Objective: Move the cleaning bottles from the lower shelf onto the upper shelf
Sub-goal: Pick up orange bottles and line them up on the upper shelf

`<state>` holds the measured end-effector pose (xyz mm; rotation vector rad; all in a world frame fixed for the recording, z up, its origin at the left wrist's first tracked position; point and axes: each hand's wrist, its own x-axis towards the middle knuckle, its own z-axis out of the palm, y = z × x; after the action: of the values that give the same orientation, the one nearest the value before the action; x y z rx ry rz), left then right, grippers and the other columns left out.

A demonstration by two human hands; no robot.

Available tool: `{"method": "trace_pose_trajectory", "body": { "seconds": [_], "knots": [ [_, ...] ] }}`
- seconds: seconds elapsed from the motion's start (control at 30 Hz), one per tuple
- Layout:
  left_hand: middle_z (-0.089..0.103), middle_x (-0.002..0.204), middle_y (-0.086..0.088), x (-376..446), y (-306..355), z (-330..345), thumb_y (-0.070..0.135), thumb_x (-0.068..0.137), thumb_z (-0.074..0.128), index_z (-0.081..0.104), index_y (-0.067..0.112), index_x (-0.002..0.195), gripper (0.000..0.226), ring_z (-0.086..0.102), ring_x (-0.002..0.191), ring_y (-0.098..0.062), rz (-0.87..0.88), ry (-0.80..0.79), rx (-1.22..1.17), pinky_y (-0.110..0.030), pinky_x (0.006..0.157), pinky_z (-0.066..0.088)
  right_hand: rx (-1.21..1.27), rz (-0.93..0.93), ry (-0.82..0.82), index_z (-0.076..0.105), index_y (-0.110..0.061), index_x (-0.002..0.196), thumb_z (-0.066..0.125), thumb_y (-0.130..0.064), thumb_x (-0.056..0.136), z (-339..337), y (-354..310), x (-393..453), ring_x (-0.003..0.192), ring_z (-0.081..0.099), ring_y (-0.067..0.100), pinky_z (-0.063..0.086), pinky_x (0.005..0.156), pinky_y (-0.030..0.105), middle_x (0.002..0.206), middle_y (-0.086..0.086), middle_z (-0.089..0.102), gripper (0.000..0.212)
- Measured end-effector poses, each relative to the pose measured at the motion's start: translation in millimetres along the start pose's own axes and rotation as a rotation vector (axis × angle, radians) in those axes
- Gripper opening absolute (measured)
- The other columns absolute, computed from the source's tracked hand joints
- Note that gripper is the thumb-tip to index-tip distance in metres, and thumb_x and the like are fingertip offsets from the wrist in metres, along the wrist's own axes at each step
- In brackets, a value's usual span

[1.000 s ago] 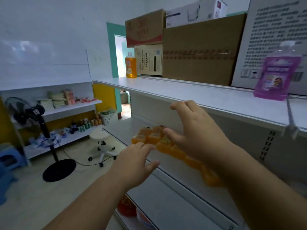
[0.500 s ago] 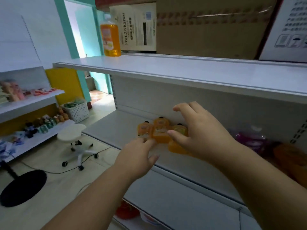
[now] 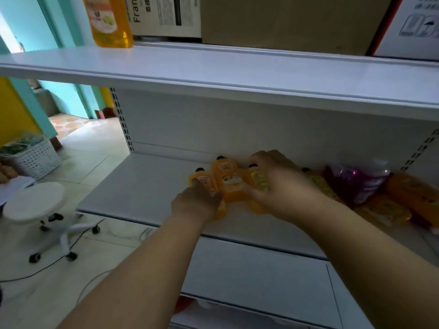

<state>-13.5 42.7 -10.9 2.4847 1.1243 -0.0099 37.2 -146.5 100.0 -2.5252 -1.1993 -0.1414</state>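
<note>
Both hands grip glossy orange bottles [image 3: 229,184] on the lower shelf [image 3: 147,186]: left hand [image 3: 197,203], right hand [image 3: 278,186]. A purple pouch [image 3: 358,181] lies beside. Cardboard boxes [image 3: 285,20] crowd the upper shelf [image 3: 213,65].

Small shop or stockroom. White metal retail shelving [image 3: 237,74] with slotted uprights [image 3: 121,119]; rows of identical orange bottles [image 3: 228,184] at the hands, purple refill pouches [image 3: 358,181] to their right; cardboard cartons [image 3: 285,20] stacked above; white basket of goods [image 3: 33,157] on tiled floor far left.
</note>
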Motion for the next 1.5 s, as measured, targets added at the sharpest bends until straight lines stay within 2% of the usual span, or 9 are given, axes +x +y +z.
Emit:
{"method": "trace_pose_trajectory", "body": {
  "seconds": [0.17,0.27,0.43,0.6,0.87,1.03,1.17,1.37,1.5],
  "knots": [
    [0.058,0.133,-0.01,16,-2,6,0.062,0.066,0.072,0.013,0.004,0.152,0.119,0.058,0.12,-0.031,-0.108,-0.095,-0.244,-0.036,0.084,0.042,0.028,0.057,-0.071,0.046,-0.029,0.125,0.059,-0.051,0.089,30,11,28,0.1,0.051,0.018,0.041,0.071,0.034,0.119,-0.002,0.048,0.045],
    [0.065,0.112,-0.008,15,-14,-4,0.044,0.061,0.084,0.048,0.006,0.137,0.092,0.065,0.098,-0.024,-0.211,-0.175,-0.569,-0.03,0.079,0.053,0.019,0.073,-0.091,0.043,-0.03,0.132,0.055,-0.053,0.091,53,18,42,0.101,0.049,0.015,0.03,0.068,0.029,0.122,-0.003,0.047,0.049],
    [0.072,0.11,-0.011,-11,-43,-10,0.027,0.069,0.089,0.062,0.011,0.121,0.061,0.069,0.093,-0.026,-0.172,-0.129,-1.014,-0.036,0.07,0.055,0.123,0.115,-0.152,0.043,-0.017,0.142,0.058,-0.041,0.093,93,22,74,0.122,0.052,0.03,0.042,0.095,0.037,0.137,0.01,0.052,0.057],
    [0.072,0.111,-0.001,-49,-56,-39,0.027,0.04,0.101,0.053,0.027,0.124,0.096,0.074,0.091,-0.018,-0.014,0.013,-1.313,-0.033,0.074,0.059,-0.04,0.128,-0.292,0.039,-0.016,0.15,0.047,-0.038,0.1,125,15,111,0.135,0.043,0.036,0.034,0.112,0.046,0.152,0.015,0.042,0.055],
    [0.075,0.106,0.014,-86,-84,-71,0.044,0.04,0.094,0.054,0.04,0.119,0.089,0.073,0.096,-0.011,0.107,0.108,-1.285,-0.029,0.071,0.06,0.175,0.301,-0.336,0.03,-0.01,0.147,0.063,-0.049,0.088,154,-41,127,0.13,0.043,0.042,0.038,0.103,0.044,0.146,0.022,0.035,0.078],
    [0.074,0.1,0.018,-97,-102,-75,0.054,0.04,0.085,0.054,0.046,0.112,0.079,0.073,0.092,-0.007,0.065,0.207,-1.17,-0.031,0.075,0.058,0.207,0.286,-0.458,0.042,-0.007,0.14,0.074,-0.049,0.077,159,-69,124,0.119,0.058,0.034,0.05,0.095,0.039,0.136,0.016,0.054,0.082],
    [0.075,0.102,0.009,-104,-112,-75,0.056,0.043,0.082,0.055,0.041,0.118,0.08,0.073,0.096,-0.019,0.071,0.221,-1.156,-0.048,0.087,0.059,0.283,0.271,-0.412,0.049,-0.009,0.134,0.085,-0.049,0.066,152,-67,109,0.112,0.061,0.031,0.051,0.084,0.036,0.13,0.013,0.06,0.087],
    [0.075,0.098,0.012,-114,-108,-72,0.059,0.048,0.079,0.057,0.038,0.116,0.075,0.074,0.091,-0.013,0.139,0.157,-1.171,-0.032,0.073,0.059,0.699,0.332,-0.216,0.046,-0.033,0.1,0.086,-0.041,0.062,122,-43,60,0.085,0.064,0.012,0.052,0.061,0.031,0.102,-0.006,0.063,0.055],
    [0.076,0.099,0.007,-122,-90,-67,0.058,0.05,0.079,0.058,0.032,0.118,0.076,0.074,0.091,-0.016,0.224,0.082,-1.158,-0.034,0.074,0.059,0.938,0.37,-0.138,0.047,-0.036,0.113,0.077,-0.043,0.061,93,-30,10,0.091,0.065,0.012,0.053,0.068,0.032,0.105,-0.011,0.064,0.06]
  ]
}}
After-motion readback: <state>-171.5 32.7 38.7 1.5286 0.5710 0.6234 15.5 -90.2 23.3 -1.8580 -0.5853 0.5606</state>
